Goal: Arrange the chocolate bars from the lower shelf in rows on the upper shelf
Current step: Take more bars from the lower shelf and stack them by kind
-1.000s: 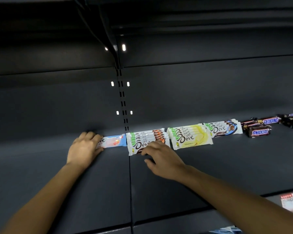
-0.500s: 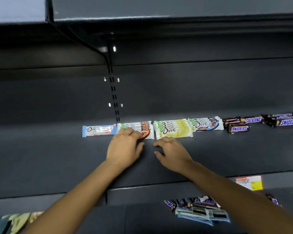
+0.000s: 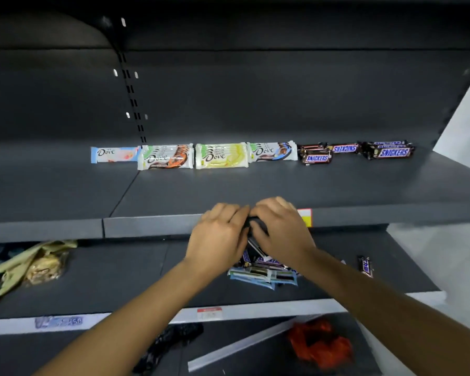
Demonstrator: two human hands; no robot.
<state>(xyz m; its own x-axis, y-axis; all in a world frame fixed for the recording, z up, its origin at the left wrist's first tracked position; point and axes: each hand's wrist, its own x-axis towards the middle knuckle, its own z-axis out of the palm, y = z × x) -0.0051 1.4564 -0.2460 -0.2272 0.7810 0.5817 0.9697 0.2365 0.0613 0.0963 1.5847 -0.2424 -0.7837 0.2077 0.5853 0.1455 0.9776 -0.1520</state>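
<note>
Now, in the head view, both hands have dropped from the upper shelf (image 3: 255, 191), where half a second ago they were squaring up the row, to the loose pile (image 3: 263, 274) on the lower shelf (image 3: 120, 275). The left hand (image 3: 217, 234) and right hand (image 3: 280, 229) meet fingertip to fingertip just above that pile, fingers curled round dark bars (image 3: 251, 222) grasped between them; blur hides how many there are. The row above lies untouched along the back: a single pink Dove bar (image 3: 114, 154) at the left end, then the Dove stacks (image 3: 221, 156) side by side, then the Snickers bars (image 3: 388, 151) to the right. The shift suggests the tidying step is done and a fresh pick is under way, probably more Snickers for the right end of the row. A stray Snickers bar (image 3: 365, 265) lies apart from the pile on the lower shelf, so several trips likely remain
</note>
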